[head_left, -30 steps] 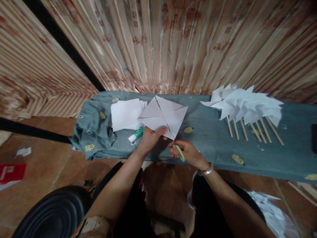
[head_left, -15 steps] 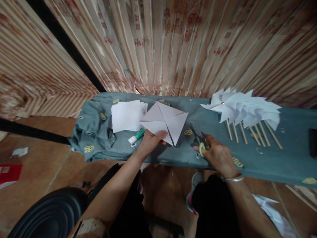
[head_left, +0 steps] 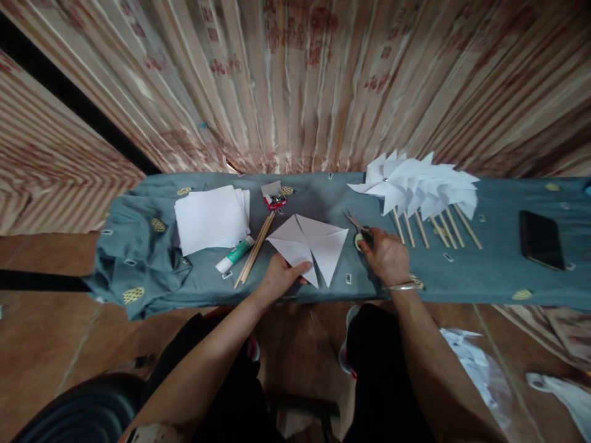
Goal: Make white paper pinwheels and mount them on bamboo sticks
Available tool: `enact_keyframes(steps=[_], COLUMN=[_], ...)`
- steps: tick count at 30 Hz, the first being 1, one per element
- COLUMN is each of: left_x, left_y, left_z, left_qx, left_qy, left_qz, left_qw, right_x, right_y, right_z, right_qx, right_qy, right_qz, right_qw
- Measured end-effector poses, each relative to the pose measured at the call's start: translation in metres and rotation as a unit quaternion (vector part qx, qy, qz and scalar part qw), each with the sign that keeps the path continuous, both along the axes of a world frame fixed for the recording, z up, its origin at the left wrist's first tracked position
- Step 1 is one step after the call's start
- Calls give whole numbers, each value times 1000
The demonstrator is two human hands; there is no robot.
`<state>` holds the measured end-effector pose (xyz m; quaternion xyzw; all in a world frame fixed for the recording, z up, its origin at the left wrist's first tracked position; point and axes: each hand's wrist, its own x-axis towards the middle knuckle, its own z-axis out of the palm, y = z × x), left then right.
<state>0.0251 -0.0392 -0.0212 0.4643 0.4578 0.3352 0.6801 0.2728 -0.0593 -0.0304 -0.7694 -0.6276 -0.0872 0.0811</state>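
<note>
Slits look done, folding isn't: left hand's (head_left: 281,275) fingers pinch the cut sheet (head_left: 307,243) right of the glue stick (head_left: 234,255), right hand's (head_left: 388,256) clamp scissors (head_left: 357,224) farther right, built pinwheels (head_left: 421,186) way right, blank paper (head_left: 210,218) behind it.

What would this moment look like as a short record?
left hand: holds a white paper sheet with slits
right hand: holds green-handled metal scissors, apart from the sheet
left of sheet: stacked white papers, green-and-white glue stick, thin wooden sticks
beyond sheet: small open red box
right of sheet: overlapping white paper pinwheels, black rectangular phone
surface: patterned grey-green cloth
</note>
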Motion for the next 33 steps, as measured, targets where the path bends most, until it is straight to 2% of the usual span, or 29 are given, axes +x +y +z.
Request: enact_keyframes(steps=[6,9,11,13,15,18,20,22,27,33], left_x=[-5,-16,-27,-39,-48,-54,-51,-47,-35,-37], left_y=[-1,4,10,16,19,16,10,3,-5,6], left_z=[-1,-3,-4,-5,-6,-8,-7,-6,1,8], left_qx=[4,46,104,189,287,400,435,439,417,420], left_qy=[15,71,124,162,218,287,298,308,297,289], left_qz=[-3,3,11,43,63,39,2,-31,-89,-71], left_qw=[1000,996,987,968,931,869,850,843,854,857], right_x=[4,5,6,6,6,1,-6,-15,-38,-58], right_y=[2,3,2,2,1,0,1,1,8,22], right_z=[-3,-1,-1,0,0,0,-1,-4,-11,-9], right_qx=[6,-19,-31,-32,-16,36,70,89,96,135], right_qy=[39,74,85,84,80,84,95,113,157,202], right_qz=[7,-1,-9,-11,-6,21,46,77,145,135], right_qw=[999,997,996,996,997,996,992,987,972,961])
